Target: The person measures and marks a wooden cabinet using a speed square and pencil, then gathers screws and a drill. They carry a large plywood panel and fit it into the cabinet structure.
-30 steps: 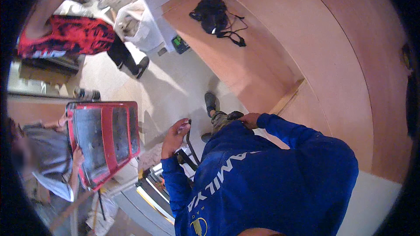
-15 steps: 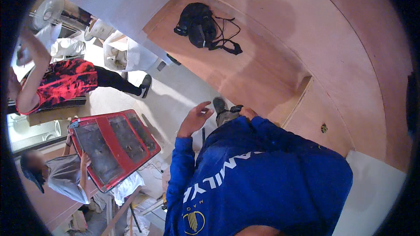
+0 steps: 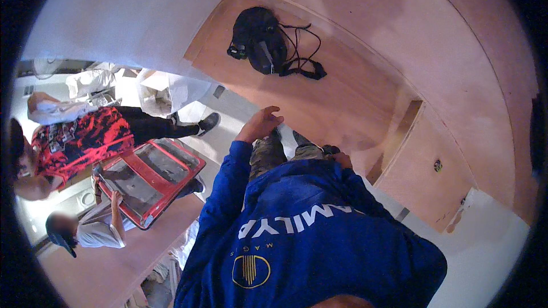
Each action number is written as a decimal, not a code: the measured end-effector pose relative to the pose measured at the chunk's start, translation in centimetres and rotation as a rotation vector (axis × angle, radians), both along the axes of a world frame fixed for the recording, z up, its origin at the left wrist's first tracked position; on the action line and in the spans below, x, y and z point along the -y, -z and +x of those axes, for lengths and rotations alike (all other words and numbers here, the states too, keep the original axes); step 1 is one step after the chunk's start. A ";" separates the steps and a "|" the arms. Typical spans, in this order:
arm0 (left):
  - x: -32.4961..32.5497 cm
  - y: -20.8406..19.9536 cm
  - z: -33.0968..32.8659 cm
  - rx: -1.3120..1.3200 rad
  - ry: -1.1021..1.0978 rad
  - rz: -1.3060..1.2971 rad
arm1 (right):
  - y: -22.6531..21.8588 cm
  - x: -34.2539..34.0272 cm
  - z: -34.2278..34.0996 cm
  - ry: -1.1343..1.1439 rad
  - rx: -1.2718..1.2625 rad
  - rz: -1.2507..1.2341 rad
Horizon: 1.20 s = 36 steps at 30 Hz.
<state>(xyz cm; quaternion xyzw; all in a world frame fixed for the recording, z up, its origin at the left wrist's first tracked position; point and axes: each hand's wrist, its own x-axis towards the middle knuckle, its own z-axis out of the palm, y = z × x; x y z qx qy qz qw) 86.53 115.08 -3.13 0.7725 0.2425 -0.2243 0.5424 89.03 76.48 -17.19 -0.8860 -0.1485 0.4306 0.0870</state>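
Observation:
My left hand (image 3: pixel 261 125) is held out over my legs, near the edge of a wooden bench (image 3: pixel 354 105). Its fingers are partly bent and apart, with nothing seen in them. My right hand (image 3: pixel 343 160) is low at my waist, its fingers closed around a small dark object (image 3: pixel 330 149) that is too hidden to name. Beyond my hands a black backpack (image 3: pixel 260 40) lies on the bench, its straps and cords spread to the right.
At left a person in a red-and-black shirt (image 3: pixel 94 137) stands by white sacks (image 3: pixel 162 92). Another person in a cap (image 3: pixel 103 228) grips a red-framed panel (image 3: pixel 145 171) with both hands. Pinkish wood panels (image 3: pixel 456 68) curve along the right.
My view has shifted, and my left hand has risen nearer the bench edge. The red-framed panel now partly overlaps the person in red and black, who has turned and lowered an arm.

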 end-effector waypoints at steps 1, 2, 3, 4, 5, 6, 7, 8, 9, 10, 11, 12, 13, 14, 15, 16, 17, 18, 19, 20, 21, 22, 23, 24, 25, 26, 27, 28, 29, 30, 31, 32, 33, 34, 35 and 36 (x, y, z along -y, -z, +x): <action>-1.2 0.9 0.8 0.024 0.021 -0.002 | 1.1 -0.1 -0.2 0.106 -0.035 -0.054; -2.6 1.9 1.8 0.048 0.043 -0.005 | 1.9 -0.1 -0.5 0.214 -0.071 -0.108; -4.1 3.0 2.9 0.078 0.068 -0.005 | 2.4 -0.2 -0.7 0.245 -0.125 0.002; -5.8 4.1 4.1 0.099 0.114 0.065 | 2.6 -0.5 -0.9 0.278 -0.186 0.111; -7.7 5.2 5.3 0.123 0.165 0.133 | 2.4 -0.9 -1.2 0.231 -0.261 0.379; -9.6 6.2 6.4 0.142 0.220 0.195 | 1.9 -1.5 -1.8 0.196 -0.346 0.560; -11.7 7.3 8.0 0.107 0.283 0.232 | 1.3 -2.3 -2.2 0.310 -0.439 0.718; -13.9 8.2 9.2 0.169 0.276 0.284 | 0.7 -3.1 -2.6 0.427 -0.540 0.788; -15.9 9.1 9.9 0.208 0.266 0.332 | 0.1 -3.9 -3.0 0.476 -0.597 0.756; -17.9 10.0 10.3 0.237 0.247 0.380 | -0.5 -4.7 -3.4 0.382 -0.555 0.681; -19.9 10.9 11.6 0.292 0.266 0.427 | -0.9 -5.7 -3.6 0.224 -0.459 0.508; -21.8 11.8 12.8 0.340 0.281 0.472 | -1.0 -6.5 -4.0 0.067 -0.333 0.384; -23.7 12.7 13.7 0.387 0.303 0.513 | -1.3 -7.3 -4.7 0.148 -0.391 0.352; -26.1 13.3 14.3 0.289 0.276 0.503 | -1.6 -8.0 -5.9 0.239 -0.413 0.375; -28.8 13.8 15.4 0.191 0.264 0.495 | -1.8 -8.9 -7.2 0.342 -0.427 0.401; -30.6 14.4 16.1 0.050 0.272 0.567 | -1.6 -9.3 -9.1 0.393 -0.437 0.429; -32.2 14.8 16.8 -0.095 0.214 0.592 | -2.2 -9.6 -10.6 0.449 -0.455 0.450; -32.9 15.2 17.4 -0.124 0.251 0.652 | -2.7 -9.9 -12.8 0.496 -0.501 0.385; -32.9 15.4 18.0 -0.164 0.268 0.699 | -3.4 -10.2 -14.9 0.544 -0.466 0.523; -32.5 15.3 18.6 -0.121 0.343 0.677 | -3.8 -10.6 -16.1 0.578 -0.444 0.581; -30.9 15.1 19.2 -0.040 0.369 0.765 | -3.9 -11.2 -17.0 0.570 -0.374 0.716; -28.7 14.8 20.1 0.049 0.395 0.852 | -3.7 -12.2 -17.7 0.767 -0.465 0.684; -26.2 14.1 21.1 0.133 0.430 0.919 | -3.6 -13.2 -18.5 0.932 -0.505 0.724; -24.0 13.1 22.0 0.239 0.481 0.926 | -3.8 -14.1 -19.3 1.108 -0.544 0.669; -21.5 12.1 22.5 0.337 0.549 0.906 | -4.1 -14.5 -20.2 0.994 -0.438 0.739; -19.0 11.1 23.1 0.493 0.612 0.870 | -4.3 -14.8 -20.8 0.895 -0.331 0.698; -16.8 10.2 23.8 0.472 0.748 0.881 | -4.4 -15.4 -21.7 0.806 -0.210 0.657; -15.0 9.3 24.1 0.583 0.843 0.891 | -4.3 -16.4 -22.6 0.843 -0.201 0.564; -13.3 8.6 24.1 0.584 0.919 0.870 | -3.7 -17.5 -23.0 0.885 -0.188 0.493; -12.1 8.0 23.9 0.664 0.960 0.842 | -3.1 -18.0 -23.4 0.891 -0.196 0.443; -11.2 7.7 23.7 0.730 0.995 0.817 | -2.6 -18.5 -23.8 0.939 -0.147 0.405; -10.6 7.5 23.2 0.750 1.032 0.790 | -2.0 -19.2 -24.3 0.948 -0.124 0.389; -10.4 7.7 22.4 0.794 1.032 0.771 | -1.5 -20.1 -24.8 0.956 -0.127 0.340; -10.4 7.8 21.6 0.742 1.047 0.759 | -1.2 -20.8 -25.2 1.124 -0.052 0.368; -10.6 8.2 20.6 0.813 1.037 0.698 | -1.0 -21.5 -25.6 1.294 0.004 0.359; -10.9 8.6 19.7 0.830 1.035 0.640 | -1.1 -21.8 -25.7 1.471 -0.003 0.274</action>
